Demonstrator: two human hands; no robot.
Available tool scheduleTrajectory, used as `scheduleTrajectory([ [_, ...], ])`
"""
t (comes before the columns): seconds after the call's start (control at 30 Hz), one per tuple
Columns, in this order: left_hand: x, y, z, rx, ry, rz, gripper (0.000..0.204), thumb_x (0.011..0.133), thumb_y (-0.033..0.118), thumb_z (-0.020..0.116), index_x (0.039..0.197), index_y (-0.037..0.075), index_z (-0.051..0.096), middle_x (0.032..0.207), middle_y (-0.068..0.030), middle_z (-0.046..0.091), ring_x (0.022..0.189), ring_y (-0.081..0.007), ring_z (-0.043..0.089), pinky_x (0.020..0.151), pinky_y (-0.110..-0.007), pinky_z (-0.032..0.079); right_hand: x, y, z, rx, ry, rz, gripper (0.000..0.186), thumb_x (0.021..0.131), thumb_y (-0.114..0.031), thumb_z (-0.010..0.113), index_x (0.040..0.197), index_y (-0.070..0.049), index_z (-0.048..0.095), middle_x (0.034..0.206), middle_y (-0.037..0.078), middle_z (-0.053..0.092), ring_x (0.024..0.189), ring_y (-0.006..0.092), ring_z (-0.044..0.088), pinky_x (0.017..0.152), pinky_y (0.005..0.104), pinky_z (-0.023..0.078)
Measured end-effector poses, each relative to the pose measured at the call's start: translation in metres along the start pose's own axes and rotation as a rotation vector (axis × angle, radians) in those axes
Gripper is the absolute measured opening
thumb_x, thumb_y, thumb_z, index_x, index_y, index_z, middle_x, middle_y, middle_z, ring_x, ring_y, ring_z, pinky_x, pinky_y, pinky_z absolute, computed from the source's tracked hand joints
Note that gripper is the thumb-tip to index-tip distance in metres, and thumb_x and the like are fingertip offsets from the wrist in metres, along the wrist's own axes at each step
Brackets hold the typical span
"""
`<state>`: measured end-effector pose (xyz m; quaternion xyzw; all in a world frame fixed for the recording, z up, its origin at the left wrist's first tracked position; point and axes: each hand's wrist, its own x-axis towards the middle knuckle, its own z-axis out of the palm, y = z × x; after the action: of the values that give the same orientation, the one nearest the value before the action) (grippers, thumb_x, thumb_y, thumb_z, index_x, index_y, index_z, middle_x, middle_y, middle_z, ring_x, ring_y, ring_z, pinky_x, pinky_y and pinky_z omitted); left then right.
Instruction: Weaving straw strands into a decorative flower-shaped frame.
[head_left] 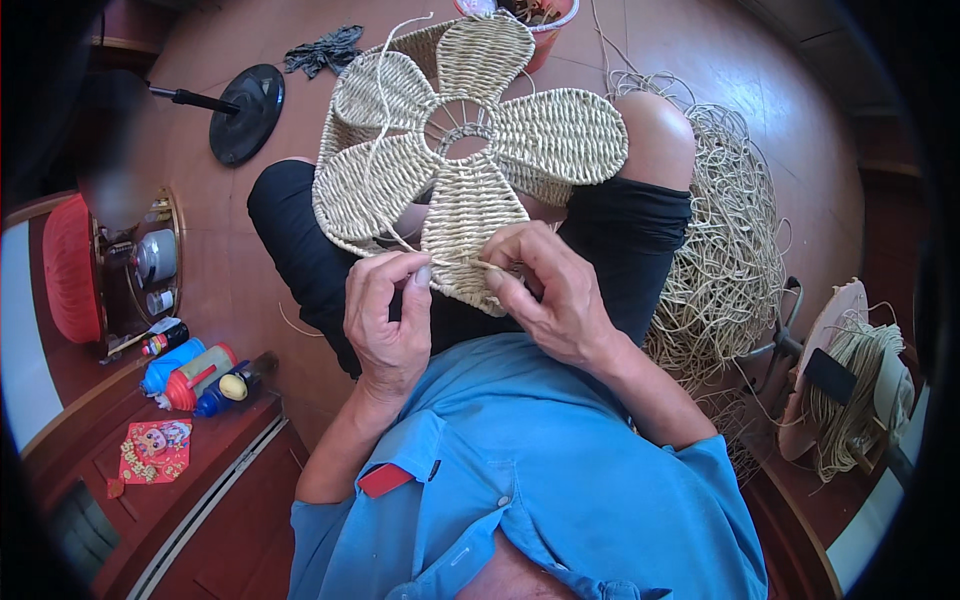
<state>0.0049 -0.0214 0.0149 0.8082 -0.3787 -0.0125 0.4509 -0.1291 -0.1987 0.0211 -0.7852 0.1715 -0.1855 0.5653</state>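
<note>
Resting across the person's lap, a woven flower-shaped piece (470, 150) lies with its near petal at the hands. A pink bucket (548, 25) at the far edge holds fibre scraps. The left hand (388, 315) and right hand (548, 290), fingers curled, each pinch a thin strand (462, 264) at the petal's edge.
</note>
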Motion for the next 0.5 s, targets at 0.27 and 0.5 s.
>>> scheduleTrajectory([
  [0.27, 0.000, 0.001, 0.002, -0.012, -0.018, -0.035, 0.018, 0.098, 0.000, 0.077, 0.115, 0.005, 0.077, 0.107, -0.0099, 0.073, 0.096, -0.0266, 0.069, 0.088, -0.038, 0.055, 0.002, -0.006, 0.010, 0.144, -0.070, 0.361, 0.016, 0.105, -0.011, 0.073, 0.113, -0.002, 0.063, 0.091, 0.008, 0.066, 0.073, 0.0141, 0.066, 0.068, 0.0320, 0.055],
  [0.5, 0.004, -0.004, 0.001, 0.005, -0.002, -0.001, 0.011, 0.103, 0.001, 0.074, 0.114, 0.002, 0.077, 0.106, -0.0079, 0.071, 0.093, -0.0149, 0.067, 0.083, -0.029, 0.055, 0.011, -0.015, -0.012, -0.062, -0.206, 0.240, 0.024, 0.097, -0.008, 0.070, 0.119, -0.003, 0.063, 0.091, 0.012, 0.068, 0.075, 0.0271, 0.072, 0.071, 0.0410, 0.058],
])
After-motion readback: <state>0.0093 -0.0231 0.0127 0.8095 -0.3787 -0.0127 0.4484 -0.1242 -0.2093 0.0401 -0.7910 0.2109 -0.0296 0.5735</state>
